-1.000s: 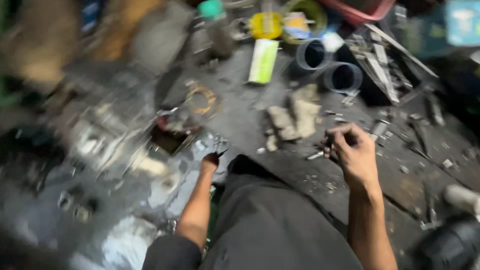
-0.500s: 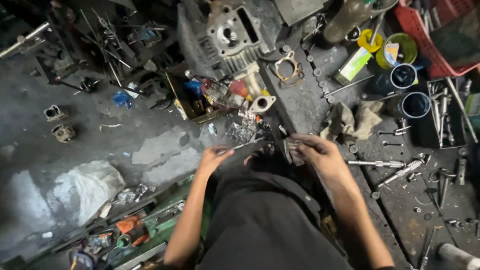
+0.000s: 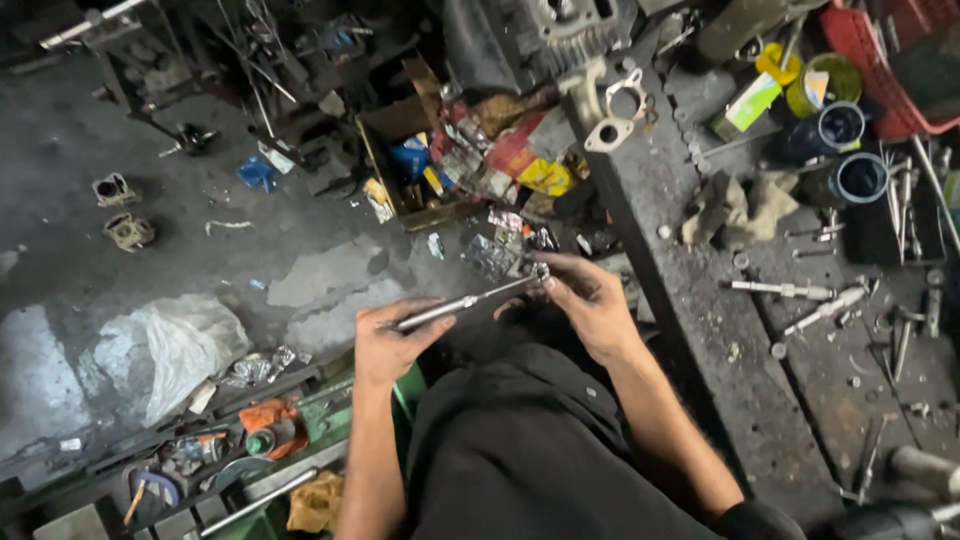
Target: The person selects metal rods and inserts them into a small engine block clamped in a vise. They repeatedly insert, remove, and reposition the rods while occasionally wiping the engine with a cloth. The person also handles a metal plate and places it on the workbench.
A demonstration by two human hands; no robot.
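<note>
Both hands hold one slim metal tool (image 3: 462, 303) over the lap, centre frame. Left hand (image 3: 392, 340) fingers are closed round its handle at 8 o'clock; right hand (image 3: 590, 305) fingers pinch the head end at 2 o'clock, apparently fitting a small part. Work appears mid-step: loose bolts (image 3: 780, 290) lie unused on the table (image 3: 700, 330) at 3 o'clock.
</note>
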